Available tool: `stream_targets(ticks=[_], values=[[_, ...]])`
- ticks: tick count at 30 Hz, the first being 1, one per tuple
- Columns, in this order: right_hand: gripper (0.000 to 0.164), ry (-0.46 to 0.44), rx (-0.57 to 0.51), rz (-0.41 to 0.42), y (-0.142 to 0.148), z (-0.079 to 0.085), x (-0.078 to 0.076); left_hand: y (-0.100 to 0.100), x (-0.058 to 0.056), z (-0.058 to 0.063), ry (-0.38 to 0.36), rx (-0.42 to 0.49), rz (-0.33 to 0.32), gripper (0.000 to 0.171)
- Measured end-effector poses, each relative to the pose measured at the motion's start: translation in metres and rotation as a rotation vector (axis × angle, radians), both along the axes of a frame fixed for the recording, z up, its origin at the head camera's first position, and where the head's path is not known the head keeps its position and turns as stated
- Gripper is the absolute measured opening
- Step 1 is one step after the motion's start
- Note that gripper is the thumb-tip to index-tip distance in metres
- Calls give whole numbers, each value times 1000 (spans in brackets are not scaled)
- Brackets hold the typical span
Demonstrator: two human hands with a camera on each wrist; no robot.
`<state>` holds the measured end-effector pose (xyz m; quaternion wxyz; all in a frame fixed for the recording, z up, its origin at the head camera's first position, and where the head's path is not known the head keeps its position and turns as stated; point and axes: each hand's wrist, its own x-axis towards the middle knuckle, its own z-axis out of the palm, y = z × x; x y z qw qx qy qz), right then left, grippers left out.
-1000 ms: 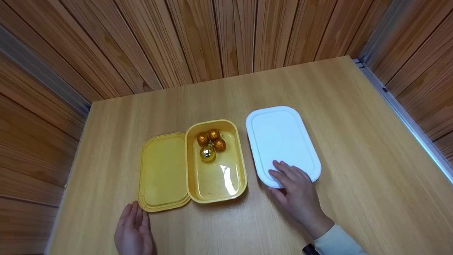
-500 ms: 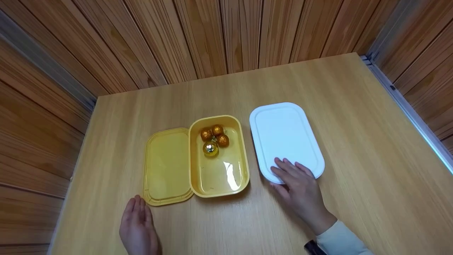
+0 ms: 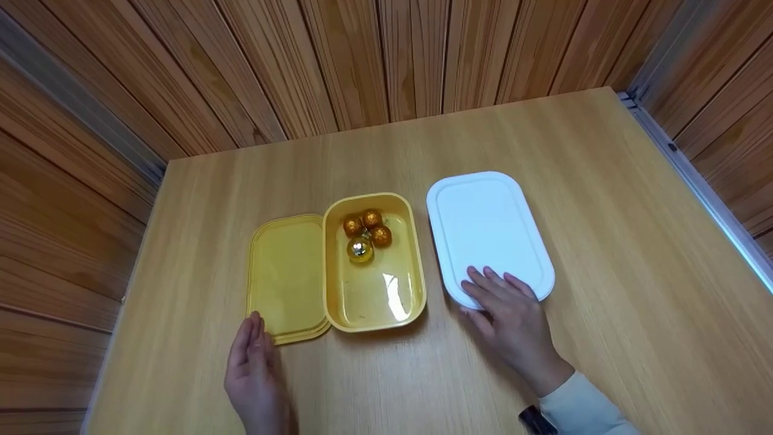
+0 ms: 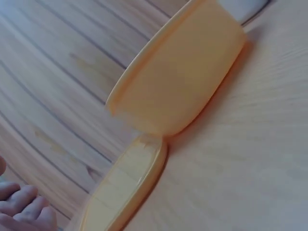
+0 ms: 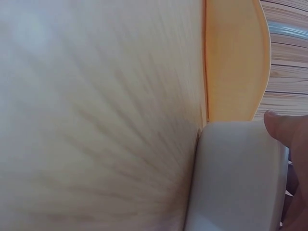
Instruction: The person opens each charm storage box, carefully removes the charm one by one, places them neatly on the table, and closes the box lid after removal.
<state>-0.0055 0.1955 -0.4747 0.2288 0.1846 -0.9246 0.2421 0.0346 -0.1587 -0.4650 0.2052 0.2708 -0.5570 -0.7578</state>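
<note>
Right hand first: it lies over the near end of a white lid, fingers stretched out and a little spread, thumb down at the rim, resting there without a clenched hold as far as I can tell. The left hand is by the near left corner of a yellow lid, fingers together and fairly straight, holding nothing; from above they overlap that corner, but the low side view shows them apart from it. That lid lies flat between the left edge of the surface and the yellow box, right beside the box. The box sits upright near the middle, with three orange balls and a shiny gold ball bunched toward its far end. A white box stands between it and the surface's right edge, its contents hidden. I'd call the work partway: the yellow box is uncovered, its lid set aside, while the white one is still covered, its lid not yet lifted.
</note>
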Motion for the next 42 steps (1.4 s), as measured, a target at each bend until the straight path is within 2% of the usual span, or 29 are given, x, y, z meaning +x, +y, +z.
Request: stream_targets(ticks=[3,7,11,18,23,28,32,36,40,42], values=[[50,10,1,3,1,0,-1,12,2,2,62,-93,-65,42],[48,15,8,1,1,-1,-1,28,2,5,107,-162,-148,36],[47,31,8,10,1,-2,-2,41,2,8,137,-176,-204,33],[46,112,-36,36,2,-4,-4,64,1,6,291,-213,-322,27],[46,104,-45,27,0,-3,-4,79,1,7,299,-216,-378,26],[45,90,-42,9,-1,-3,-4,95,0,8,273,-191,-429,25],[45,91,-45,6,-2,-2,-4,109,0,10,211,-139,-493,26],[45,91,-45,5,-2,-1,-4,123,-1,14,111,-80,-580,29],[46,92,-51,-2,-2,0,-4,138,0,17,3,-82,-664,30],[45,100,-63,-3,-2,0,-4,146,0,15,8,-103,-707,32]])
